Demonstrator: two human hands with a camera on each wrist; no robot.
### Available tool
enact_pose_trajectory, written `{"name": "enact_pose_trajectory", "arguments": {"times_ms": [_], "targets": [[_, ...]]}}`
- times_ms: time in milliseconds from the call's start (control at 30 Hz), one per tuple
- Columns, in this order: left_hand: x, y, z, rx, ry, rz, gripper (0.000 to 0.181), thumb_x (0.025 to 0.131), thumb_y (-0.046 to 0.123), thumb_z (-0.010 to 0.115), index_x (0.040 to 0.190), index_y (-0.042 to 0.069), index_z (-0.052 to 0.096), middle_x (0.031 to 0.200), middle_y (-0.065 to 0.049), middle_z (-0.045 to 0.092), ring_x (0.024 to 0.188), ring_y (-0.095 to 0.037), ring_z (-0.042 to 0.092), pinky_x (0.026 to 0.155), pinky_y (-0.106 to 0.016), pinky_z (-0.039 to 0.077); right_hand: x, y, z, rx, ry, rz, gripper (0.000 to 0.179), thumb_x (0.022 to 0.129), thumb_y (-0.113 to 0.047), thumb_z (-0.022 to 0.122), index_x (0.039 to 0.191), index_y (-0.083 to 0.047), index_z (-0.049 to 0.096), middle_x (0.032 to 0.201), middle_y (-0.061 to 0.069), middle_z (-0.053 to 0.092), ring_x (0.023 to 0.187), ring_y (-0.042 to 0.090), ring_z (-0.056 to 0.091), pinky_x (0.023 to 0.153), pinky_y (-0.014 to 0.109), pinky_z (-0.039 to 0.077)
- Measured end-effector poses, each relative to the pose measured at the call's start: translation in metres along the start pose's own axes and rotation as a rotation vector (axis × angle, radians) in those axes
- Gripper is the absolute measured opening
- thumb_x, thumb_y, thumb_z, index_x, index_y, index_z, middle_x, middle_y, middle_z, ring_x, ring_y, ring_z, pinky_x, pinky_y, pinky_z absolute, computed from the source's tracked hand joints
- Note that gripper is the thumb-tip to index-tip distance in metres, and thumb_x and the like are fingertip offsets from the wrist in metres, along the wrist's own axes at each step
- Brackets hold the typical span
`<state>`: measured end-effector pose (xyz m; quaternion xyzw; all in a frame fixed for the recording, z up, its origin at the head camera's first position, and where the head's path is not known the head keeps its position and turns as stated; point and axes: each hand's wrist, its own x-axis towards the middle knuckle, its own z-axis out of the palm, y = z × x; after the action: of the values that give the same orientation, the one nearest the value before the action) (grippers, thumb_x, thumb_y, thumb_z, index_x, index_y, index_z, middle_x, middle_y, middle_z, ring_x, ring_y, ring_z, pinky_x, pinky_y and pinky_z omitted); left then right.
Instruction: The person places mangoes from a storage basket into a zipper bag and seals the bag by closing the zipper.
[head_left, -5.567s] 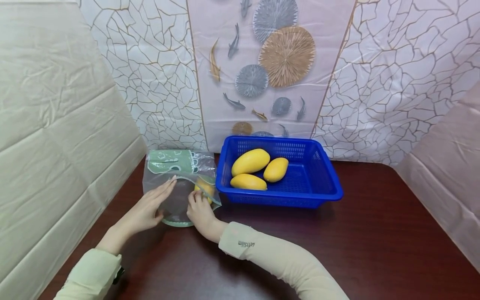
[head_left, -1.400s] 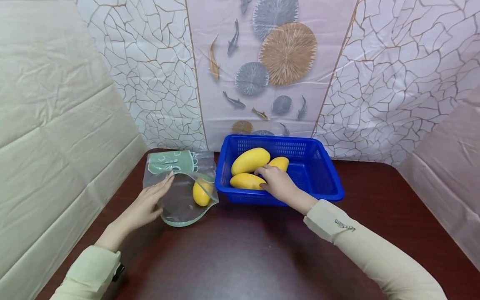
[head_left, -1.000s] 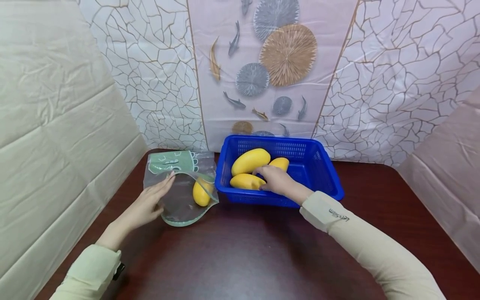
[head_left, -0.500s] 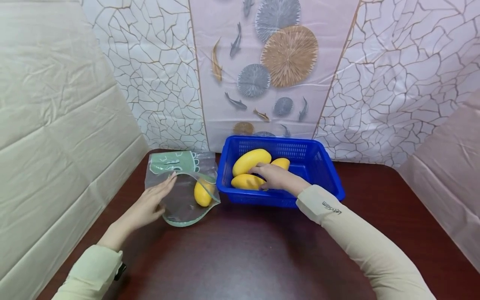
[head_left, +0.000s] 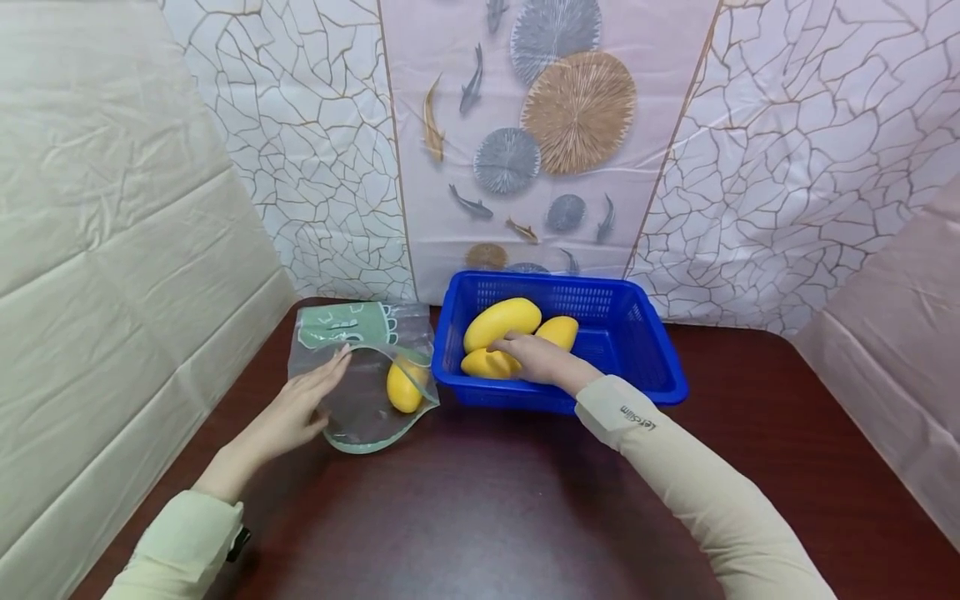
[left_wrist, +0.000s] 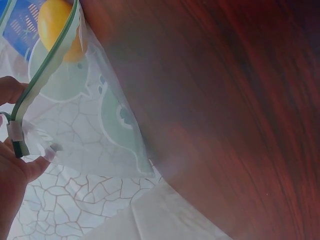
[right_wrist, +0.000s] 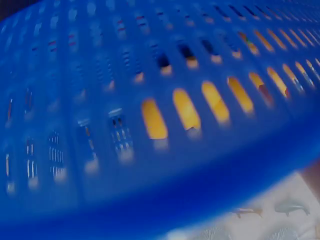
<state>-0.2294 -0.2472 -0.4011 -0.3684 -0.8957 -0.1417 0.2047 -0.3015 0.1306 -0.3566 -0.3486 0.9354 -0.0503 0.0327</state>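
In the head view, my left hand point(head_left: 296, 408) holds the left side of a clear zip bag point(head_left: 360, 417), fingertips at the upper lip and thumb at the lower one. The mouth gapes, and one yellow mango point(head_left: 405, 387) lies inside at the right. In the left wrist view, the green-edged lip point(left_wrist: 47, 62) passes between the thumb and fingers. My right hand point(head_left: 540, 358) reaches into the blue basket point(head_left: 630, 396) and grips the front mango point(head_left: 486, 364); its fingers partly cover that fruit. Two more mangoes lie there, a large one point(head_left: 502, 323) behind and one point(head_left: 558, 332) to the right.
The basket and bag stand side by side at the back of the dark wooden table point(head_left: 480, 517). Patterned cloth point(head_left: 555, 208) hangs right behind them. Pale cloth walls point(head_left: 112, 250) slope in from both sides. Basket mesh point(right_wrist: 150, 120) fills most of the right wrist view.
My right hand has gone from the bag's mouth to the basket, leaving a mango in the bag. Lately it has slid left over the front mango, uncovering more of the right one. My left hand stays.
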Motion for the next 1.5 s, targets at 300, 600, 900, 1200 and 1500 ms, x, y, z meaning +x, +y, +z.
{"name": "enact_pose_trajectory", "arguments": {"times_ms": [300,600,900,1200,1500], "targets": [[-0.001,0.003,0.003,-0.007,-0.016,-0.035,0.096,0.067,-0.012,0.068,0.149,0.004,0.022,0.153,-0.018,0.029,0.129,-0.037,0.043,0.089,-0.055,0.042,0.007,-0.001,0.009,0.048,-0.006,0.009,0.043,0.086,-0.009,0.065,0.129,-0.008,0.056,0.123,0.013,0.06,0.111,0.026,0.056,0.097,0.04,0.045],[0.004,0.004,0.003,-0.012,-0.028,-0.035,0.094,0.067,-0.012,0.069,0.148,0.001,0.024,0.152,-0.019,0.029,0.128,-0.041,0.043,0.09,-0.056,0.042,0.009,0.007,0.01,0.073,-0.048,-0.005,0.05,0.086,0.005,0.057,0.133,-0.011,0.053,0.133,0.013,0.052,0.121,0.029,0.051,0.102,0.043,0.041],[0.003,0.003,0.005,-0.019,-0.034,-0.037,0.097,0.068,-0.011,0.069,0.15,0.007,0.02,0.152,-0.02,0.03,0.129,-0.04,0.043,0.09,-0.056,0.042,0.009,0.013,0.017,0.158,-0.101,0.035,0.056,0.091,0.012,0.042,0.14,-0.015,0.045,0.142,0.014,0.042,0.127,0.032,0.046,0.105,0.046,0.037],[0.002,0.004,0.007,-0.007,0.008,0.0,0.099,0.064,-0.013,0.07,0.149,0.004,0.023,0.15,-0.021,0.033,0.126,-0.043,0.045,0.087,-0.056,0.044,0.012,0.013,0.018,0.314,-0.172,0.113,0.046,0.104,-0.014,0.022,0.148,-0.022,0.033,0.154,0.009,0.028,0.14,0.034,0.028,0.112,0.053,0.024],[0.003,0.005,0.007,-0.011,-0.003,-0.01,0.091,0.065,-0.013,0.07,0.146,-0.002,0.029,0.151,-0.02,0.032,0.126,-0.043,0.045,0.088,-0.056,0.043,0.015,0.015,0.02,0.227,-0.14,0.072,0.046,0.102,-0.008,0.026,0.146,-0.019,0.036,0.15,0.011,0.034,0.137,0.031,0.035,0.111,0.048,0.028]]}}
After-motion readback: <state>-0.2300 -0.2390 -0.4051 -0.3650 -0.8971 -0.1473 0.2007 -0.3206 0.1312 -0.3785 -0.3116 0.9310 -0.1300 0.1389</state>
